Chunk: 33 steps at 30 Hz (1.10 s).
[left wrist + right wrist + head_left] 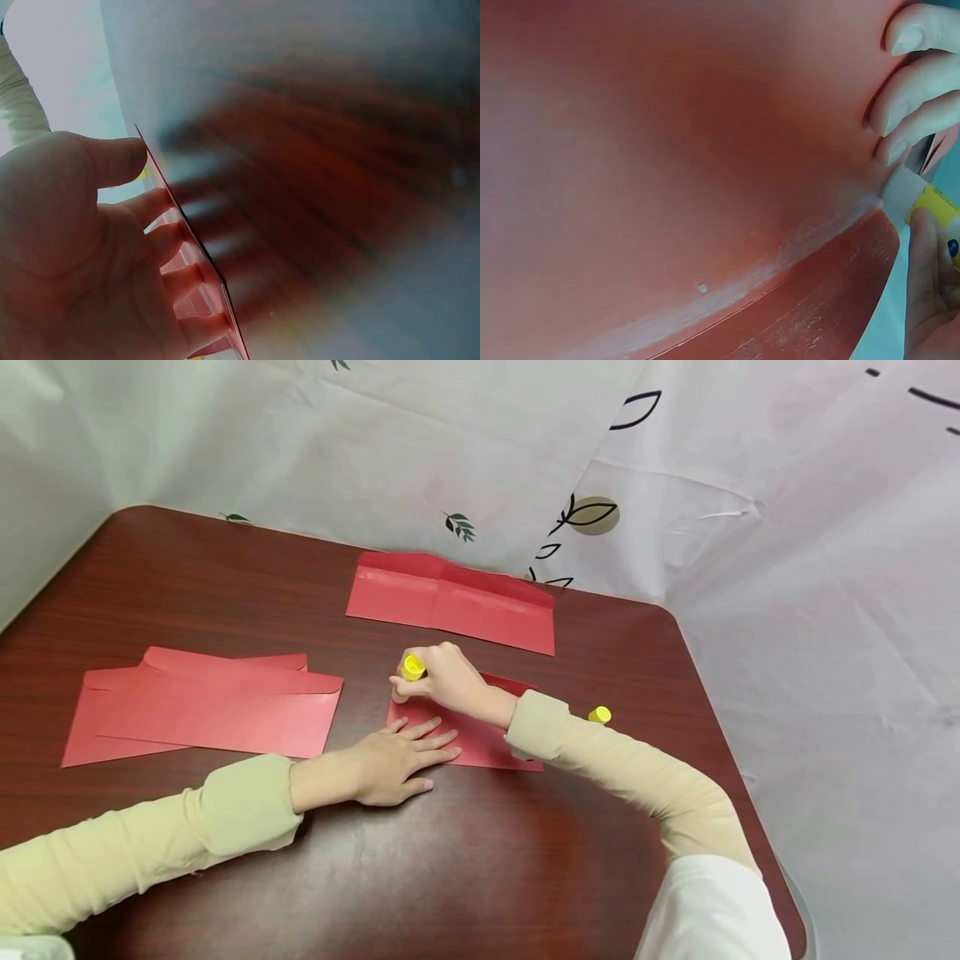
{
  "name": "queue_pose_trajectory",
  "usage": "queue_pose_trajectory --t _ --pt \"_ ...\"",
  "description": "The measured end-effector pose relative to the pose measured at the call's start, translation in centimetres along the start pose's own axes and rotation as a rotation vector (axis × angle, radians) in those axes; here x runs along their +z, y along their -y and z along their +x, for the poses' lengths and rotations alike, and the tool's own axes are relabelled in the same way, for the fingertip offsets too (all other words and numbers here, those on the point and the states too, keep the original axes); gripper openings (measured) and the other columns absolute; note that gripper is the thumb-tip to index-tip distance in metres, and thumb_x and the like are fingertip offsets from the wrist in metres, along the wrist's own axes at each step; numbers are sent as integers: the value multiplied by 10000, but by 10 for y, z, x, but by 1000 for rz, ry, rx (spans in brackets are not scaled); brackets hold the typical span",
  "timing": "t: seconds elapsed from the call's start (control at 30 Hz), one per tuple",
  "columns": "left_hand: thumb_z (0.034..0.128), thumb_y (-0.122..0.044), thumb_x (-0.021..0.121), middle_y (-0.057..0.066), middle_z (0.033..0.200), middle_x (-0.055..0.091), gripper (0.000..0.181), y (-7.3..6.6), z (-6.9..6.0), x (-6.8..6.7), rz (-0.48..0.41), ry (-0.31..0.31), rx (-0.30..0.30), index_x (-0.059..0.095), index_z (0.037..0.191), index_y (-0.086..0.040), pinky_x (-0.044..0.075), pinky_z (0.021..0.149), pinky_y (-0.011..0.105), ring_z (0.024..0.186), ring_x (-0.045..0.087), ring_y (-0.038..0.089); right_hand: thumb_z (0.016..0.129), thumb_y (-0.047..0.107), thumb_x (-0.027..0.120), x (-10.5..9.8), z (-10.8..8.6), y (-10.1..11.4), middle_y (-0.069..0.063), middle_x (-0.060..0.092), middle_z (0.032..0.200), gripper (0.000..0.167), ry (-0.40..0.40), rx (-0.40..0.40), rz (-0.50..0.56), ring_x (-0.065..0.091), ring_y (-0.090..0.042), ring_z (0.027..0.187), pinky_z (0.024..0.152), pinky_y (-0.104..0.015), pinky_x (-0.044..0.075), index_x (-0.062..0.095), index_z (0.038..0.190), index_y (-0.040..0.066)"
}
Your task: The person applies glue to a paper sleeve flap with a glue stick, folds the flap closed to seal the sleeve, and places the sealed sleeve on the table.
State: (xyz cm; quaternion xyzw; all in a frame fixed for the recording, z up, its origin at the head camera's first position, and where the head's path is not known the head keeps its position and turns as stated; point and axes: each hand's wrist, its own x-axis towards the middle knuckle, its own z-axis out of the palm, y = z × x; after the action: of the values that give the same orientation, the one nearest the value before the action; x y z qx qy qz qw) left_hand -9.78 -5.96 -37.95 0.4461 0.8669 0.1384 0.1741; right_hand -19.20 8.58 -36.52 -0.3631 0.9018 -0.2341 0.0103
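A red envelope (491, 747) lies before me with its flap folded out. My left hand (388, 767) rests palm down with spread fingers on its lower left part. In my right hand (455, 683) I grip a yellow and white glue stick (930, 204), its yellow end (413, 667) up and its tip touching the envelope's left end. A whitish glue streak (727, 304) runs beside the flap crease in the right wrist view. The left wrist view shows the left fingertips (187, 281) at the envelope's edge.
On the left, red envelopes (225, 714) overlap on the brown table (450, 877). Another red envelope (450, 602) with its flap up lies at the back edge, by a white patterned curtain (337, 460). A small yellow cap (600, 715) stands beyond the right forearm.
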Motion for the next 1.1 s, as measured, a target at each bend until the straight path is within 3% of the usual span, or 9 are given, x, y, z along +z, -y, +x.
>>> queue_pose_trajectory --t 0.3,0.43,0.57,0.67,0.73,0.83,0.97,1.1 --pt "965 -311 531 49 1561 336 537 -1 2 -2 39 8 -7 405 1472 -189 231 1133 606 1462 251 313 863 308 704 -3 3 3 65 649 676 178 38 12 3 552 -18 557 560 -133 455 672 869 133" --pt "969 -338 518 33 1550 360 522 -1 5 -5 79 22 -15 419 1465 -209 261 1127 585 1456 272 302 882 310 676 -11 1 2 76 683 737 166 66 62 58 576 -28 591 588 -153 468 688 924 150" --pt "970 -345 519 18 1535 387 494 0 9 -11 76 53 -22 453 1443 -217 287 1114 576 1448 288 297 895 269 664 -26 -5 -2 -15 711 770 224 57 181 297 650 -191 624 602 -227 523 688 1056 115" --pt "961 -354 538 -4 1522 409 491 1 12 -15 45 70 -32 473 1430 -222 289 1111 581 1439 302 281 893 208 671 -40 -8 -9 -140 717 825 292 -17 264 511 664 -351 682 606 -308 570 658 1145 61" --pt "945 -379 560 -5 1491 451 510 2 15 -18 15 54 -38 480 1425 -223 294 1100 593 1414 337 271 895 174 666 -49 -10 -15 -212 705 883 308 -63 297 599 652 -404 729 631 -363 586 639 1168 33" --pt "914 -416 591 -6 1407 533 536 5 19 -20 -7 -4 -36 500 1409 -228 321 1083 579 1339 422 235 900 135 653 -58 -14 -26 -313 670 967 294 -109 341 692 660 -384 747 676 -412 592 619 1160 2" --pt "859 -380 664 -7 1292 614 515 11 27 -22 -7 -176 -21 576 1337 -209 404 1017 522 1235 504 222 911 124 628 -60 -25 -40 -367 629 1003 284 -162 397 756 675 -291 715 689 -375 594 599 1155 -20" --pt "792 -350 748 54 1370 563 647 19 39 -30 13 -340 -54 543 1362 -122 433 988 499 1268 467 262 923 136 610 -56 -34 -51 -350 636 999 264 -219 460 784 668 -219 693 687 -298 587 584 1130 -25"
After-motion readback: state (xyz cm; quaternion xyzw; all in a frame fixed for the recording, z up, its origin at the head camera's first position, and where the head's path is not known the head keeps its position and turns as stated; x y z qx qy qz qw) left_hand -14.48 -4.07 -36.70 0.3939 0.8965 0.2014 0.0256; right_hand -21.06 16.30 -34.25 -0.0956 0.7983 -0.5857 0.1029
